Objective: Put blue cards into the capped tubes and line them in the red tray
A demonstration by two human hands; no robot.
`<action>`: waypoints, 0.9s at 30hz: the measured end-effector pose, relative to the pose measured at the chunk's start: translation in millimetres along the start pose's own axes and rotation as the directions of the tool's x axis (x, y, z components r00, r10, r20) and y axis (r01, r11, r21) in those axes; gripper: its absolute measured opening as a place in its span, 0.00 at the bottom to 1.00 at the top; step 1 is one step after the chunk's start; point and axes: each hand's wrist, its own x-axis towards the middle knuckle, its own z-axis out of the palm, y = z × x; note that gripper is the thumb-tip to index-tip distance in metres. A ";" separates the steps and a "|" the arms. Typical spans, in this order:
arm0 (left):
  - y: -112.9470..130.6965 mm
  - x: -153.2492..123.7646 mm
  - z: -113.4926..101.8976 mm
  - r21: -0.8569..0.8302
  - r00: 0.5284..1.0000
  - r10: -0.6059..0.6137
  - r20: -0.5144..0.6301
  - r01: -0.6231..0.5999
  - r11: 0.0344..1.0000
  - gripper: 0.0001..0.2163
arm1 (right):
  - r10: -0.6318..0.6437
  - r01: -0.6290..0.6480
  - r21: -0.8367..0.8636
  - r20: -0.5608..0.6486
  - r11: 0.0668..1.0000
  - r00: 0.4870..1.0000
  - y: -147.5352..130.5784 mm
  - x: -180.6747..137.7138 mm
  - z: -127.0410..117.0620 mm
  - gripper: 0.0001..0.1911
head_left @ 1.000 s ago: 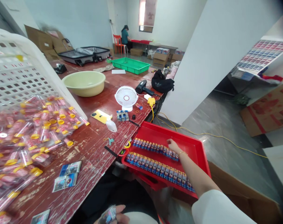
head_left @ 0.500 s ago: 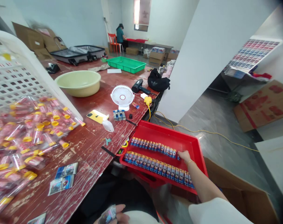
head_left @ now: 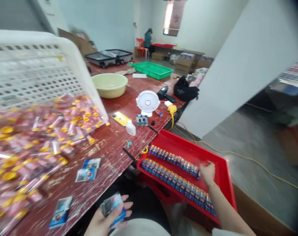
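In my left hand (head_left: 107, 218), low in the head view, is a small stack of printed blue-and-grey cards (head_left: 113, 207), pinned under the thumb with the fingers stretched out. My right hand (head_left: 208, 172) hangs over the red tray (head_left: 213, 154) at the near end of a row of small tubes (head_left: 173, 158) with blue and orange prints. Its fingers are slightly apart and nothing shows in them. A second, longer row of the same tubes (head_left: 176, 182) lines the tray's side closest to me. More printed cards (head_left: 86, 174) lie on the red table, with another stack (head_left: 61, 212) nearer.
A tilted white basket (head_left: 72, 65) spills many clear, yellow-capped tubes (head_left: 58, 134) across the table's left. Beyond stand a cream basin (head_left: 109, 93), a white fan (head_left: 148, 102), a phone (head_left: 120, 118) and a green tray (head_left: 161, 74). A person (head_left: 148, 39) sits far back.
The view has turned left. My right hand has come away from the end tube of the shorter row and its fingers have loosened. My left hand has risen further into view with the cards.
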 end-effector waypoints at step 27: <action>32.4 -29.9 -131.1 -0.392 0.919 0.180 -0.350 -0.319 0.863 0.21 | -0.890 0.521 0.722 0.377 0.455 0.255 -410.7 -347.1 173.1 0.10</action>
